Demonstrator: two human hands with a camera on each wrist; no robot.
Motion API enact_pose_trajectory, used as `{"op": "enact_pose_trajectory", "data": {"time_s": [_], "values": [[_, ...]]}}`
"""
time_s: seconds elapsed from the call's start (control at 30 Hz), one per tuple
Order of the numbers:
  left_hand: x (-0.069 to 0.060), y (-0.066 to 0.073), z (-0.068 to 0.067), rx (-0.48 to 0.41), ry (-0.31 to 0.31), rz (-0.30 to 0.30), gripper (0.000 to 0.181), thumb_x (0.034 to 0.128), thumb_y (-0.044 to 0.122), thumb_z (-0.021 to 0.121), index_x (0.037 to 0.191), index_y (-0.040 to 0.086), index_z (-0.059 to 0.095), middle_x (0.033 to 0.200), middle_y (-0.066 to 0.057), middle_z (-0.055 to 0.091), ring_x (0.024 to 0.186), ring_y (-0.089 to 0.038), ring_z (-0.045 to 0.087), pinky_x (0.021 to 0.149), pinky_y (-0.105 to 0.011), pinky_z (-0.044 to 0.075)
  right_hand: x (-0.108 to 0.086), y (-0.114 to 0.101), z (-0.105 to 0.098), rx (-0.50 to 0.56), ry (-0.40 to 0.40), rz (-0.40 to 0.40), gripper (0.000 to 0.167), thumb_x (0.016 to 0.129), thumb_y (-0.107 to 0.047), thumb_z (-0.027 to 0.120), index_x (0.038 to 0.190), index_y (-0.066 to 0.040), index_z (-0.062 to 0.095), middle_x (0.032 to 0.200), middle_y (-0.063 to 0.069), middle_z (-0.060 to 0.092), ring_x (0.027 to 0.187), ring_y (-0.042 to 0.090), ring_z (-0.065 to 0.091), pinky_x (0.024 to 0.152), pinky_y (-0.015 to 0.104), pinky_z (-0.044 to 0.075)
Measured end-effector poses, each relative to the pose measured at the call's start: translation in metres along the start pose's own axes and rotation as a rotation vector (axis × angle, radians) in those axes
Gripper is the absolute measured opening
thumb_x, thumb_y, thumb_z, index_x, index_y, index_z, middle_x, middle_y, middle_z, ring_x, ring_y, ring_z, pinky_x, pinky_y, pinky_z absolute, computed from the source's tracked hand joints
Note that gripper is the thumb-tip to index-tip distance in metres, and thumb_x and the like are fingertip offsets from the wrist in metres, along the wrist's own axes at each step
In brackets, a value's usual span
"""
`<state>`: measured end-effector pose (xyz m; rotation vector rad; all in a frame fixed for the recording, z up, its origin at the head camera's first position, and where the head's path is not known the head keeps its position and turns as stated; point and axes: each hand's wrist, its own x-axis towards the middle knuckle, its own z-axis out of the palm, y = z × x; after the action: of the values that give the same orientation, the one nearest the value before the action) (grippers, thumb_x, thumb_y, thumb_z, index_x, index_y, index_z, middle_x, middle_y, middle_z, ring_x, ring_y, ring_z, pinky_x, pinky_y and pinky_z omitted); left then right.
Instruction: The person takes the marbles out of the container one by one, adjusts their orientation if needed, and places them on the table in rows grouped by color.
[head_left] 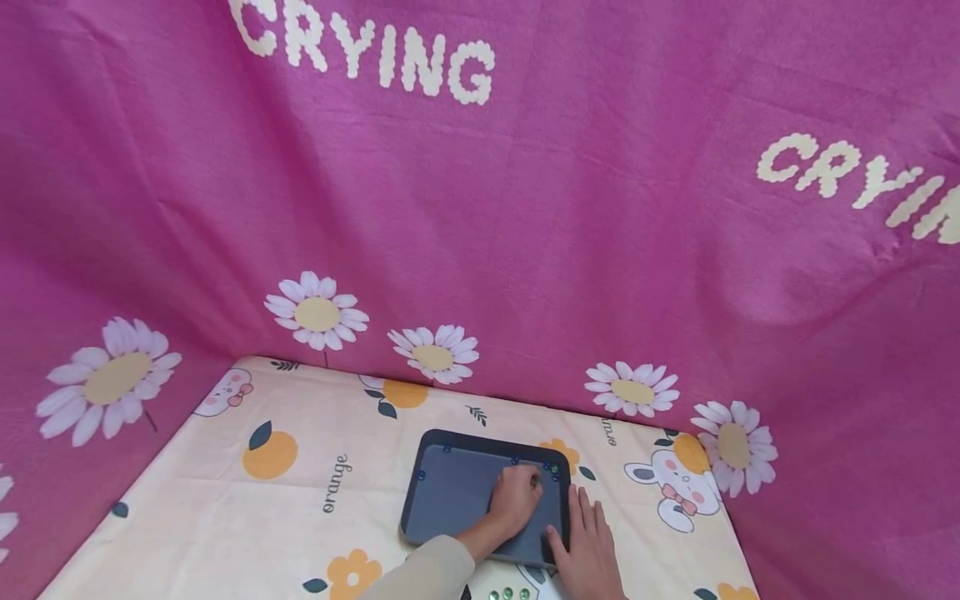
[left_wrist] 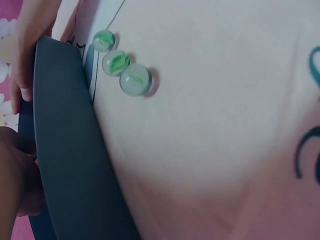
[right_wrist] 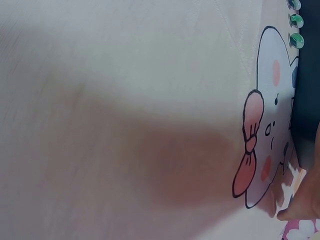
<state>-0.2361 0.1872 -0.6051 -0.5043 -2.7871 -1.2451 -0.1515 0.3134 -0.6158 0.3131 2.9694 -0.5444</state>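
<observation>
One tray (head_left: pixel 457 496), left hand (head_left: pixel 514 498) seemingly pinching one marble (head_left: pixel 536 481), three marbles (left_wrist: pixel 117 62) outside

Dark grey tray (head_left: pixel 457 500), green-swirled clear marbles (left_wrist: pixel 116 62), cream cloth (head_left: pixel 202 521) with orange fruit prints (head_left: pixel 272 457), magenta daisy-patterned backdrop (head_left: pixel 525 250)

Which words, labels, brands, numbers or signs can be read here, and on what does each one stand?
"CRYING": pink cloth, head view, top left.
"CRYIN", last letter cut off: same cloth, right edge.
"orange": tablecloth, left of the tray.
"oran", rest out of sight: tablecloth's far edge.
Left wrist view: curved marks, cut off, unreadable.
</observation>
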Motion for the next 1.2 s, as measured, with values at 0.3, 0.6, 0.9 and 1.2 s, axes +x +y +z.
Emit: {"op": "enact_pose_trajectory", "data": {"time_s": [0.3,0.6,0.9,1.2], "values": [[-0.018,-0.008,-0.012,-0.18,-0.009,0.03,0.013,0.0827,-0.001,0.075,0.095,0.003,0.073,0.08,-0.001,0.071,0.067,-0.003,0.063,0.062,-0.02,0.052,0.0,0.0,0.003,-0.018,0.015,-0.022,0.084,0.098,-0.05,0.05,0.158,-0.001,0.018,0.162,0.024,0.017,0.145,0.051,0.01,0.115,0.061,0.016],[-0.035,-0.013,-0.038,-0.372,-0.071,0.007,0.015,0.0835,-0.002,0.076,0.098,0.0,0.074,0.081,0.001,0.071,0.071,-0.004,0.067,0.065,-0.02,0.054,-0.002,0.0,0.001,-0.036,0.031,-0.027,0.085,0.097,-0.052,0.054,0.158,-0.004,0.02,0.162,0.023,0.015,0.146,0.051,0.004,0.111,0.07,0.004],[-0.061,-0.011,-0.064,-0.553,-0.232,-0.057,0.012,0.0862,-0.001,0.073,0.098,0.0,0.073,0.084,0.0,0.072,0.074,-0.005,0.066,0.066,-0.021,0.054,-0.004,-0.004,0.001,-0.049,0.071,-0.033,0.084,0.095,-0.049,0.057,0.157,-0.004,0.022,0.162,0.024,0.014,0.146,0.049,-0.001,0.109,0.071,-0.008],[-0.103,-0.02,-0.087,-0.585,-0.368,-0.133,0.01,0.0854,-0.002,0.074,0.095,0.003,0.074,0.083,0.0,0.071,0.076,-0.01,0.068,0.076,-0.028,0.054,-0.006,-0.007,-0.003,-0.095,0.086,-0.032,0.086,0.093,-0.05,0.06,0.156,-0.002,0.026,0.161,0.024,0.016,0.146,0.05,0.001,0.109,0.071,-0.008]]}}
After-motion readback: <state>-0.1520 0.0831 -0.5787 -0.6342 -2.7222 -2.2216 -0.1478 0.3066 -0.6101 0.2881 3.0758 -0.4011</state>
